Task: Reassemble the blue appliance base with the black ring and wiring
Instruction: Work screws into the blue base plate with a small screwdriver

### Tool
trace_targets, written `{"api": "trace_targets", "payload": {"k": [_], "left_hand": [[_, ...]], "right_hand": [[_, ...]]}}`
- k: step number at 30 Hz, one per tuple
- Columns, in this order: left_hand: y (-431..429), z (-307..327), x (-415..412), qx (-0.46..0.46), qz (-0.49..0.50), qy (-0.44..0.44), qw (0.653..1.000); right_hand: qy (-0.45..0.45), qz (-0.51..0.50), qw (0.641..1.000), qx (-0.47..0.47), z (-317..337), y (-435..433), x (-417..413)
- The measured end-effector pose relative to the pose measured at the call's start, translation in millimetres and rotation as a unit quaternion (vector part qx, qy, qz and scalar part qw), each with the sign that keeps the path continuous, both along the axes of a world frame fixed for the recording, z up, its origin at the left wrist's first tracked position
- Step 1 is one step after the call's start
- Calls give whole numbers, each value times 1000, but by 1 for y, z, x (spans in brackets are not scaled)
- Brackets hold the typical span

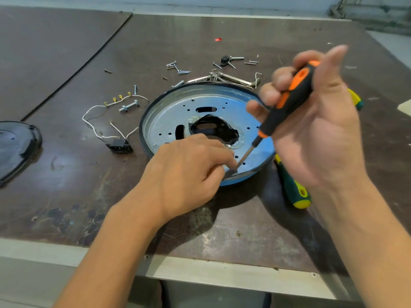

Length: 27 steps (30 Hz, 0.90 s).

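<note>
We grip a screwdriver in our right hand, with its tip down at the near rim of the blue base. Our left hand curls its fingers right beside the tip. The black ring edges the base. The wiring lies to the left on the table, and screws lie behind.
</note>
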<state>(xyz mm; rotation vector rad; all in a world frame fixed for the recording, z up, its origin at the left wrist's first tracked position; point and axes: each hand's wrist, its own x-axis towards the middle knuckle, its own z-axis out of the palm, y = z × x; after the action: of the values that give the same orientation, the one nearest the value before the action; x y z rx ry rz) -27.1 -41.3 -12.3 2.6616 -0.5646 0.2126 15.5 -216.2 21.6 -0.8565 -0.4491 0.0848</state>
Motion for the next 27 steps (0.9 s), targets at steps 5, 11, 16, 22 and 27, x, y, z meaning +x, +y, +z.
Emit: {"api": "trace_targets", "payload": {"k": [5, 11, 16, 22, 27], "left_hand": [[3, 2, -5, 17, -31, 0, 999], [6, 2, -5, 47, -53, -18, 997], [11, 11, -5, 70, -52, 14, 996], [27, 24, -4, 83, 24, -10, 996], [-5, 15, -3, 97, 56, 66, 992]], "right_hand": [[105, -50, 992, 40, 6, -30, 19], [153, -84, 977, -120, 1, -60, 32], [114, -102, 966, -209, -4, -78, 35], [44, -234, 907, -349, -19, -95, 42], [-9, -291, 821, -491, -33, -115, 47]]}}
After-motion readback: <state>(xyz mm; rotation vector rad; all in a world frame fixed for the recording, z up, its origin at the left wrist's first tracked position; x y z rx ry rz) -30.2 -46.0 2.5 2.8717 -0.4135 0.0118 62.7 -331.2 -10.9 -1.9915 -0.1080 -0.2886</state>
